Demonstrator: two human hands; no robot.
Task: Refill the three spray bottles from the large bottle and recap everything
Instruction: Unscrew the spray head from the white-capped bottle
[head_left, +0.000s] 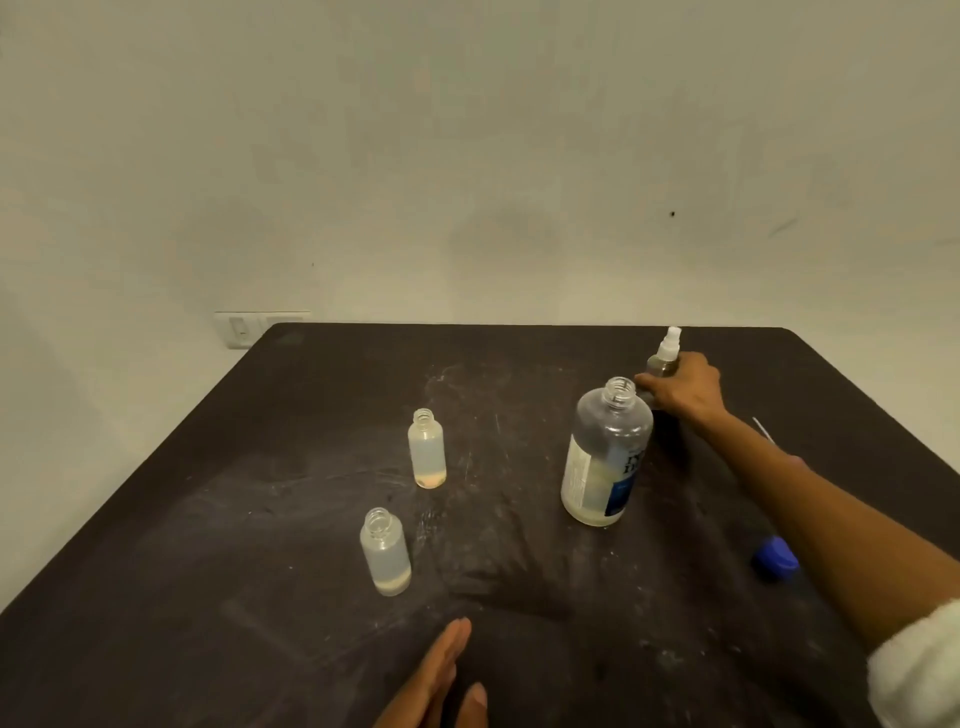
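Note:
The large clear bottle (605, 457) with a blue and white label stands uncapped right of centre on the dark table (260, 493), about a third full. Its blue cap (775, 560) lies to the right, partly behind my forearm. Two small frosted spray bottles stand open, one mid-table (427, 448), one nearer me (386, 552), each with a little liquid at the bottom. A third spray bottle (665, 356) with its white sprayer on stands at the far right, and my right hand (683, 387) is wrapped around its body. My left hand (441, 680) hovers flat and empty near the front edge.
A thin white spray tube (763, 430) shows just beyond my right forearm. A wall switch plate (260, 328) sits behind the table's far left corner. The plain wall stands close behind the table's far edge.

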